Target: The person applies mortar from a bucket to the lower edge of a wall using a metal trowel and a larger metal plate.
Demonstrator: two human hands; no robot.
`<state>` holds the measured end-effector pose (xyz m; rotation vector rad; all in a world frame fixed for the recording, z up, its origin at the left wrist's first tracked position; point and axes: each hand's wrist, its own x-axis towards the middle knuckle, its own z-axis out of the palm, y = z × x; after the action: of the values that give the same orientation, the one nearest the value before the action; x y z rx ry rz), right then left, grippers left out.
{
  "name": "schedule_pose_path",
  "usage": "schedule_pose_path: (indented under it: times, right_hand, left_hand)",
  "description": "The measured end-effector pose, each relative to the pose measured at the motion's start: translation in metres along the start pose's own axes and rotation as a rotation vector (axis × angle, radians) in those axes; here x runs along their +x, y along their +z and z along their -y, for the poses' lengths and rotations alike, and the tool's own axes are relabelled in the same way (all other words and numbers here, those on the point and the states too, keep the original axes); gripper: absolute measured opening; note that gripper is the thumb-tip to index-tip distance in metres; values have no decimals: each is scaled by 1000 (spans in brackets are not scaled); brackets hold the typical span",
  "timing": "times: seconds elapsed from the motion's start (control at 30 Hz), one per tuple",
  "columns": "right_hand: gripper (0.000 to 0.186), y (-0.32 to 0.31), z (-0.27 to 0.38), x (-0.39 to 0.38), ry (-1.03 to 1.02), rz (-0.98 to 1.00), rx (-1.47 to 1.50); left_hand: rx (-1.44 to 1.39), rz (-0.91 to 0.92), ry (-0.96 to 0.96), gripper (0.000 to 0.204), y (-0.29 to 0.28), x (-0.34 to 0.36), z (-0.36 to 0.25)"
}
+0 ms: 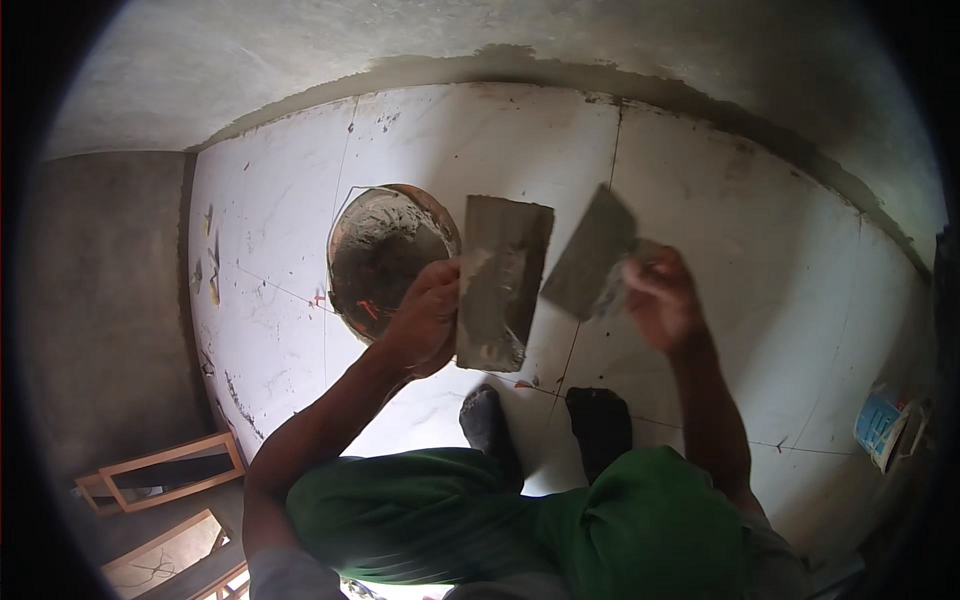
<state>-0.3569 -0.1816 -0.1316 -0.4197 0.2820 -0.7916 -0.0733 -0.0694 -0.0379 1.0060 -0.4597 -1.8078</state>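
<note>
My left hand [428, 312] is closed at the left edge of a rectangular mortar board [497, 280], whose grey face is smeared with wet mortar. Just right of it, apart from the board, a flat rectangular plastering trowel [592, 255] is tilted and a little blurred. Its handle side is in my right hand [663, 292], with the fingers closed round it. Behind my left hand stands a round bucket [345, 215] with a wire handle. Grey mortar [385, 240] coats its inside, and something small and orange-red shows low in it.
White floor tiles [750, 300] with dark joints lie below, scattered with crumbs. A grey mortar band [510, 68] runs along the far wall's foot. At the right lies a blue and white tub [882, 428]; wooden frames [170, 470] are at lower left. My dark-covered feet [598, 430] are close by.
</note>
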Motion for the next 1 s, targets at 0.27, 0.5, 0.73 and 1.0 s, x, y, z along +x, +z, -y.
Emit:
schedule_pose_path:
  times: [0.27, 0.5, 0.73, 1.0]
  right_hand:
    - [16, 4, -7, -8, 125, -122, -166]
    - [38, 71, 11, -33, -832, 30, -1694]
    - [53, 86, -19, -25, -1108, 176, -1820]
    - [45, 73, 12, -5, -1335, 17, -1875]
  left_hand:
    - [-206, 85, 56, 32, 22, 7, -17]
    - [212, -305, 395, 28, 44, 18, -41]
    - [378, -397, 487, 24, 64, 25, -30]
    - [801, -214, 402, 23, 74, 10, -17]
